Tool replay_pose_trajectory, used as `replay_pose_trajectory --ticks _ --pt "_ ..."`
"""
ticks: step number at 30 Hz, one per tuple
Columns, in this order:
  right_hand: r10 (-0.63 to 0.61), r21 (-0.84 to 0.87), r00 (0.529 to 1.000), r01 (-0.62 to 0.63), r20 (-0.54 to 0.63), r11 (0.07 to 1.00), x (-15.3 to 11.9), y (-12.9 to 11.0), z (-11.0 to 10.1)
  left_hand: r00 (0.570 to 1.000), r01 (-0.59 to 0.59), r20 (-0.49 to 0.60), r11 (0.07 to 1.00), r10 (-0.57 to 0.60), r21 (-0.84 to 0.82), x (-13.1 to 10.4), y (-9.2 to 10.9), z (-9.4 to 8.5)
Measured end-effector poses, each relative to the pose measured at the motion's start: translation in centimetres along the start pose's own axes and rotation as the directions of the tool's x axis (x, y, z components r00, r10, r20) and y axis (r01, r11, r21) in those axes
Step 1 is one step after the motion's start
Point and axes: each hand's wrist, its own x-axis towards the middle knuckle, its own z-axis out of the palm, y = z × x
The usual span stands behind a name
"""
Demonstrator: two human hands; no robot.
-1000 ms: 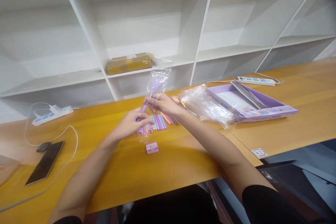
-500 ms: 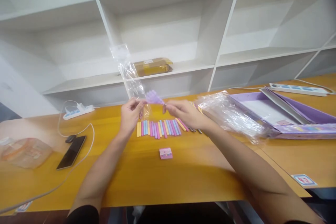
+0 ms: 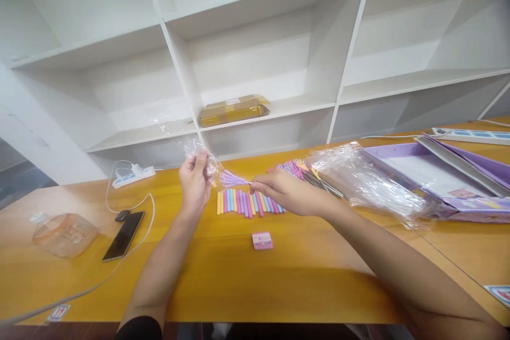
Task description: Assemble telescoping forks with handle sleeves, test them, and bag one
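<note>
1. Pinching its narrow neck, the right hand's (image 3: 287, 191) closed fingers hold the purple pronged piece (image 3: 233, 179), its prongs now lower, just over the row of coloured sticks (image 3: 243, 204).
2. The left hand's (image 3: 194, 180) fingers are closed on the clear bag (image 3: 213, 167), no longer standing tall above them but trailing loosely.
3. More of the pronged pile (image 3: 295, 169) now shows beyond the right hand.
4. The pink packet (image 3: 262, 240) still lies on the worktop (image 3: 223, 287), nearer the person than the sticks.
</note>
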Motion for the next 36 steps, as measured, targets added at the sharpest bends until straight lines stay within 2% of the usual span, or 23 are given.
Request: replay_pose_trajectory --ticks 7,18,22,33,36 --pt "-0.007 -0.068 0.999 0.004 -0.051 0.998 0.2 0.0 0.1 0.998 0.035 0.046 0.999 -0.034 -0.022 -1.2 -0.2 0.9" --pt "0.087 -0.002 0.981 -0.089 -0.171 0.996 0.1 0.3 -0.1 0.972 0.081 0.215 0.994 -0.095 0.076 -2.0 -0.7 1.6" --pt "0.132 0.035 0.979 -0.128 -0.155 0.991 0.0 0.1 -0.3 0.955 0.108 0.268 0.989 -0.131 0.098 -2.1 -1.0 1.6" --pt "0.147 0.080 0.980 -0.137 -0.135 0.987 -0.1 0.3 0.2 0.905 0.135 0.375 0.973 -0.199 0.189 -3.1 -2.6 1.6" --pt "0.132 0.069 0.980 -0.123 -0.146 0.990 -0.1 0.1 -0.1 0.906 0.117 0.386 0.978 -0.176 0.170 -2.8 -2.4 1.5"
